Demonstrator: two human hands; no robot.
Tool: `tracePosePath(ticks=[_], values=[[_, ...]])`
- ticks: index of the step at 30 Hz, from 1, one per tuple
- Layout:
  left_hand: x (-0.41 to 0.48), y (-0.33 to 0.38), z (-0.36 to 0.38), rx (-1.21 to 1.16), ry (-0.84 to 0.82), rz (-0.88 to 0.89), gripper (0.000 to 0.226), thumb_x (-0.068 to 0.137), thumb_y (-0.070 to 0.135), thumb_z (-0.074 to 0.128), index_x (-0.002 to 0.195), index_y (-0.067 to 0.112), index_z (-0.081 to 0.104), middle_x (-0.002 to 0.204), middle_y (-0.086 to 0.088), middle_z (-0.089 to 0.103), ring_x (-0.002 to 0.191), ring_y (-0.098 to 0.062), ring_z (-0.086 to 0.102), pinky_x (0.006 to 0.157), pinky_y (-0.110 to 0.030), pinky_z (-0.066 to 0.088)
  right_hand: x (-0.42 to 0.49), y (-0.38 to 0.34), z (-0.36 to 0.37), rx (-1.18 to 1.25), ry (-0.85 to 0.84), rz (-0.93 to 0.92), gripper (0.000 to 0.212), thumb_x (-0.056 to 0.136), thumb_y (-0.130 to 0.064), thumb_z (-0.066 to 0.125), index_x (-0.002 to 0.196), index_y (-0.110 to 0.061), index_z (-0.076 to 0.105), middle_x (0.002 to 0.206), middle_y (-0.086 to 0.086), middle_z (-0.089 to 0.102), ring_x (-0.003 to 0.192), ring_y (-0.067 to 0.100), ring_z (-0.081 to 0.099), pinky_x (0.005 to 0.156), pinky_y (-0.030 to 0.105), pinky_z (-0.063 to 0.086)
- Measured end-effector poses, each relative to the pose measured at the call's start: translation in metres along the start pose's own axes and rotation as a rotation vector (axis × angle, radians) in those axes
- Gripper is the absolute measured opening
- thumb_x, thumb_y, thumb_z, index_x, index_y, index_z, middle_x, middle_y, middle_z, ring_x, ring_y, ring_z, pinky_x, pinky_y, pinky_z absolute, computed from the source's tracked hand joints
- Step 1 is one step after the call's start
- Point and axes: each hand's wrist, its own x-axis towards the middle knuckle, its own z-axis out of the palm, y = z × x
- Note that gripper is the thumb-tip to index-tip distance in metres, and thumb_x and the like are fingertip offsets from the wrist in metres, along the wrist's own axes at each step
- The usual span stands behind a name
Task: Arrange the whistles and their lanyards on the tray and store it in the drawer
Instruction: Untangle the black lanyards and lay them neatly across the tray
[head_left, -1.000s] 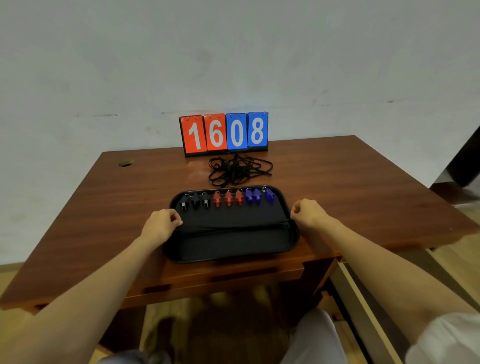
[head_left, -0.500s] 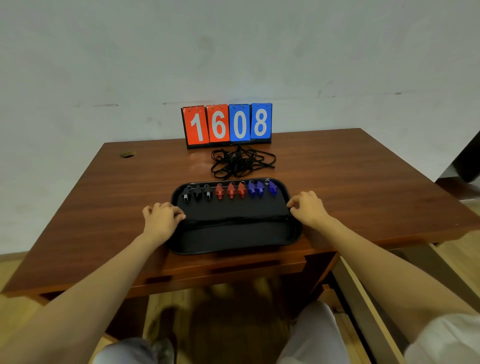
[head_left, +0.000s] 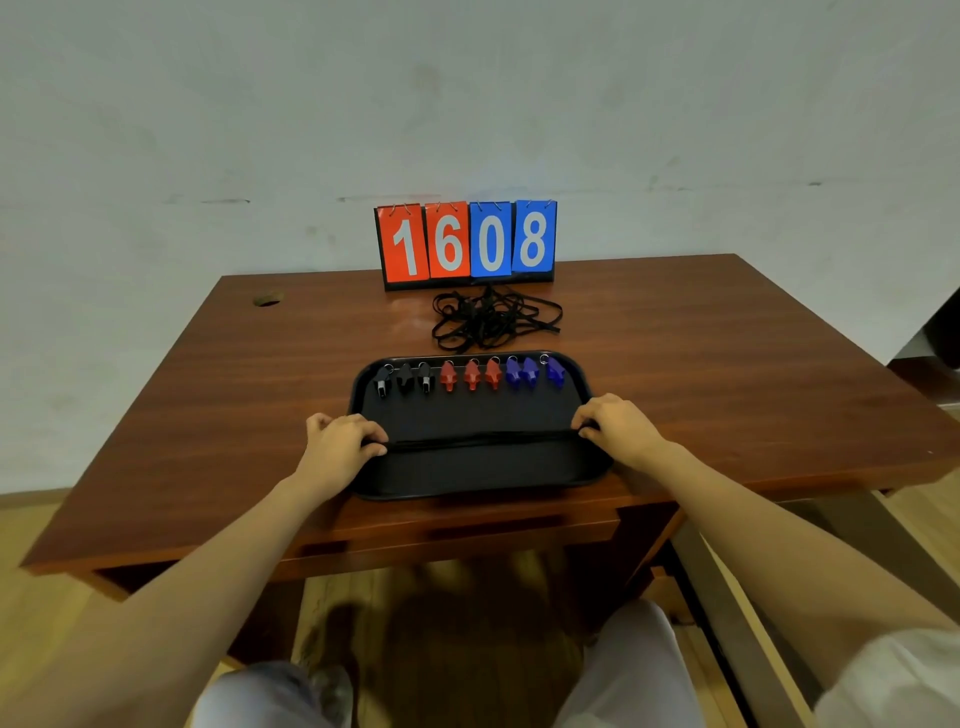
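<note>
Wooden worktop (head_left: 727, 364) filled the view, with what looked like the drawer front (head_left: 467, 535) under its near edge. Just past that edge sat the black tray (head_left: 467, 483), its long axis running left to right. The left hand (head_left: 337, 444) sat at the tray's left rim and the right hand (head_left: 618, 426) at its right rim. With fingers curled, each seemed to pinch one end of a black lanyard (head_left: 478, 441) drawn straight across the tray, parallel to that axis. Along the far rim stood the row of whistles (head_left: 470, 375). Farther off, roughly centred between the hands, lay the tangle of lanyards (head_left: 493, 322), just before the scoreboard (head_left: 467, 241). Neither hand was clearly nearer it.
</note>
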Motion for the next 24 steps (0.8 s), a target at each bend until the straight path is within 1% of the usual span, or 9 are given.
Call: tracePosePath(ticks=[3,6,11,17,20,22,24], values=[[-0.001,-0.002,0.001,-0.038,-0.001,-0.017,0.013,0.092,0.03,0.057,0.1,0.03,0.067,0.111,0.01,0.062,0.11,-0.013,0.05,0.091,-0.033,0.019,0.0,0.001,-0.001,0.008,-0.017,0.01,0.019,0.094,-0.013,0.054,0.108,-0.017,0.066,0.116,0.001,0.063,0.114,0.02,0.049,0.098,0.037,0.042],[0.0,-0.001,0.001,-0.036,-0.021,-0.024,0.016,0.091,0.031,0.058,0.105,0.029,0.067,0.114,0.008,0.061,0.115,-0.015,0.048,0.092,-0.034,0.019,0.0,0.0,-0.002,0.011,-0.037,0.018,0.021,0.093,-0.013,0.054,0.11,-0.018,0.065,0.117,0.001,0.062,0.117,0.022,0.047,0.099,0.04,0.041],[0.003,0.006,0.001,-0.006,-0.046,0.003,0.029,0.09,0.034,0.059,0.118,0.028,0.061,0.121,0.006,0.058,0.12,-0.017,0.045,0.093,-0.035,0.02,0.004,-0.01,-0.007,-0.069,-0.065,-0.012,0.036,0.089,-0.024,0.061,0.124,-0.021,0.056,0.126,0.003,0.056,0.121,0.025,0.045,0.099,0.04,0.04],[0.011,0.024,0.002,-0.001,-0.113,0.06,0.034,0.089,0.038,0.059,0.122,0.028,0.058,0.122,0.007,0.057,0.119,-0.015,0.045,0.095,-0.033,0.02,0.017,-0.02,-0.011,-0.073,-0.211,-0.015,0.043,0.088,-0.021,0.061,0.13,-0.021,0.05,0.132,0.004,0.052,0.121,0.025,0.049,0.099,0.042,0.041],[0.019,0.034,0.001,-0.032,-0.137,0.09,0.039,0.089,0.041,0.058,0.125,0.027,0.056,0.123,0.006,0.057,0.119,-0.015,0.046,0.097,-0.034,0.02,0.026,-0.024,-0.016,0.031,-0.22,-0.042,0.05,0.085,-0.025,0.066,0.132,-0.02,0.049,0.13,0.004,0.054,0.12,0.023,0.05,0.101,0.042,0.042],[0.029,0.044,0.0,-0.072,-0.141,0.119,0.041,0.089,0.044,0.057,0.125,0.026,0.055,0.123,0.006,0.056,0.12,-0.015,0.046,0.099,-0.034,0.021,0.035,-0.03,-0.021,0.16,-0.171,-0.062,0.049,0.084,-0.025,0.068,0.13,-0.017,0.051,0.127,0.004,0.055,0.118,0.021,0.052,0.101,0.035,0.042],[0.043,0.058,-0.002,-0.12,-0.103,0.122,0.039,0.09,0.046,0.054,0.123,0.025,0.057,0.123,0.004,0.057,0.12,-0.017,0.048,0.102,-0.038,0.023,0.048,-0.038,-0.028,0.221,-0.109,-0.082,0.045,0.086,-0.023,0.066,0.129,-0.015,0.053,0.126,0.005,0.056,0.116,0.021,0.053,0.097,0.03,0.041]])
